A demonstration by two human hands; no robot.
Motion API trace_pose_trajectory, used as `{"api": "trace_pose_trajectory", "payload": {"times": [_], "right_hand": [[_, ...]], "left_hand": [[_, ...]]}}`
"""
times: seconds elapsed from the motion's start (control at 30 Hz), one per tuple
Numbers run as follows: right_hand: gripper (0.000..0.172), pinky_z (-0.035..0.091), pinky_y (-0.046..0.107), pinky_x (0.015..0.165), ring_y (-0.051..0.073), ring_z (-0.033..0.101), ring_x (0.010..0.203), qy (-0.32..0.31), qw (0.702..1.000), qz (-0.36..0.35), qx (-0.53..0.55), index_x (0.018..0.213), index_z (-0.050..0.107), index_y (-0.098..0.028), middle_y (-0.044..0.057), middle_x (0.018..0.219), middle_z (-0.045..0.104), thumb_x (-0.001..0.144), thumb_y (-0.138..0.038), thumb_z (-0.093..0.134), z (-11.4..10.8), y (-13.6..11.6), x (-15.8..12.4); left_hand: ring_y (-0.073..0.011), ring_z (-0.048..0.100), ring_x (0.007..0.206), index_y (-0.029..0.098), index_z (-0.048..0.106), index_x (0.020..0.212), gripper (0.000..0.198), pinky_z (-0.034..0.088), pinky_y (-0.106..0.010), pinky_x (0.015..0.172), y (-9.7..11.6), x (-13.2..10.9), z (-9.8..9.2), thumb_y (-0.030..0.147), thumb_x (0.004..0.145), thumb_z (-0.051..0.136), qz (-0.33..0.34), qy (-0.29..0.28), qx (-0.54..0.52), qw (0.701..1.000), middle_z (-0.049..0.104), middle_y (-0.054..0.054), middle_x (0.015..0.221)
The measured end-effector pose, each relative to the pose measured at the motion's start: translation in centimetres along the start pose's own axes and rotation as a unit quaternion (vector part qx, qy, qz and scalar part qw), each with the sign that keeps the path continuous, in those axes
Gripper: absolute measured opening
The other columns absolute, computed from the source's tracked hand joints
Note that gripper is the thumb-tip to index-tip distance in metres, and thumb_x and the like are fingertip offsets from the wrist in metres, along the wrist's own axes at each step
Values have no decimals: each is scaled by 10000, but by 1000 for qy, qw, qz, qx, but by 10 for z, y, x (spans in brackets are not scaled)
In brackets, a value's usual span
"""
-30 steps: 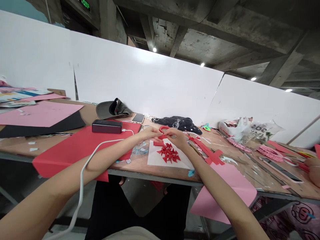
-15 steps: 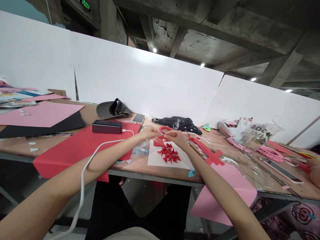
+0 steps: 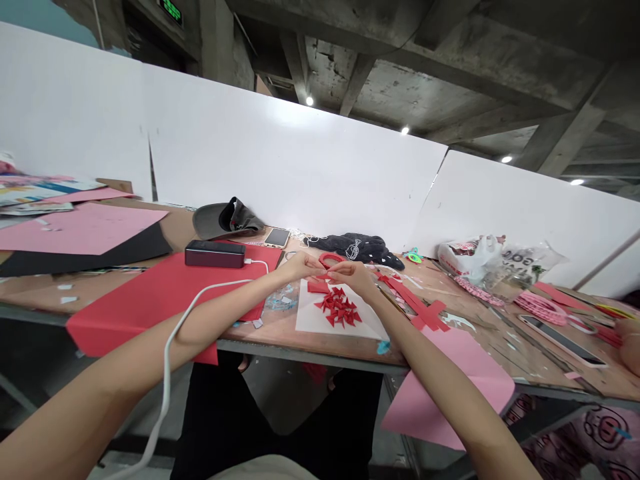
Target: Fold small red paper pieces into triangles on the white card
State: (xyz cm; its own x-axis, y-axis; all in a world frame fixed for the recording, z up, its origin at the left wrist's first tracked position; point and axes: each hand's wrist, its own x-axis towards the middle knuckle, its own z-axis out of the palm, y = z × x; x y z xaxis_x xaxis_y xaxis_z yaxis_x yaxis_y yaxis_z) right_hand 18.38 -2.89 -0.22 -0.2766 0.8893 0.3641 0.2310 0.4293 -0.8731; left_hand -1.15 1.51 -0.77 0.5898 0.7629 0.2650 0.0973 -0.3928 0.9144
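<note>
Over the back of a white sheet (image 3: 310, 321), my left hand (image 3: 303, 265) and my right hand (image 3: 353, 276) meet fingertip to fingertip. Both pinch a small piece of red paper (image 3: 324, 275), mostly covered by the fingers. On the sheet below lies a loose pile of small pointed folded red paper pieces (image 3: 339, 308). Beside the pile, a flat red paper rectangle (image 3: 317, 287) sits near my left hand. Just behind the fingertips shows a red ring-shaped object (image 3: 330, 257), partly hidden, its kind unclear.
Left of the hands, a power bank (image 3: 215, 254) with a white cable (image 3: 167, 360) rests on large red paper (image 3: 165, 293). The cable crosses my left forearm. Red strips (image 3: 413, 300) and pink paper (image 3: 465, 373) lie right. Another person's hand (image 3: 631, 343) shows at the right edge.
My fingers have shifted slightly around the red paper piece. The other person's hand at the right edge has moved a little. The pile and sheet look the same.
</note>
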Motion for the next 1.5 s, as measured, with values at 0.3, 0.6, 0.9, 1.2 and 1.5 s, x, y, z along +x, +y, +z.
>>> {"api": "trace_pose_trajectory", "payload": {"times": [0.3,0.6,0.9,1.2,1.5], "right_hand": [[241,510,272,488,171,636,510,-13,995,-46,-92,655,634,-157,27,561,651,692,-391,678,0,9,5],[259,523,288,654,169,647,731,40,973,-161,-161,968,630,-184,53,855,691,732,-289,634,3,8,3],[117,528,313,684,179,635,752,115,966,-185,-142,837,647,-184,68,859,677,741,-247,630,6,5,0],[169,514,324,773,173,614,880,97,923,-313,-200,869,689,-225,60,910,661,838,-205,524,1,2,-2],[207,525,348,802,205,612,946,71,957,-220,-174,952,676,-232,73,994,659,848,-287,505,4,-2,-7]], "left_hand": [[-150,606,588,111,727,750,184,435,-217,525,3,-3,14,271,697,654,95,53,123,986,693,-58,657],[-148,634,629,117,700,775,153,476,-213,569,4,-7,16,199,696,597,78,83,102,988,695,-54,692],[-195,678,799,127,702,887,289,534,-276,733,6,-5,12,350,705,677,8,55,-63,996,721,-97,826],[-220,671,899,114,707,913,309,510,-293,867,17,-9,12,334,696,706,-74,10,-221,972,717,-128,904],[-225,677,867,120,700,900,335,525,-327,836,8,-8,9,266,607,775,-23,25,-165,986,719,-112,903]]}}
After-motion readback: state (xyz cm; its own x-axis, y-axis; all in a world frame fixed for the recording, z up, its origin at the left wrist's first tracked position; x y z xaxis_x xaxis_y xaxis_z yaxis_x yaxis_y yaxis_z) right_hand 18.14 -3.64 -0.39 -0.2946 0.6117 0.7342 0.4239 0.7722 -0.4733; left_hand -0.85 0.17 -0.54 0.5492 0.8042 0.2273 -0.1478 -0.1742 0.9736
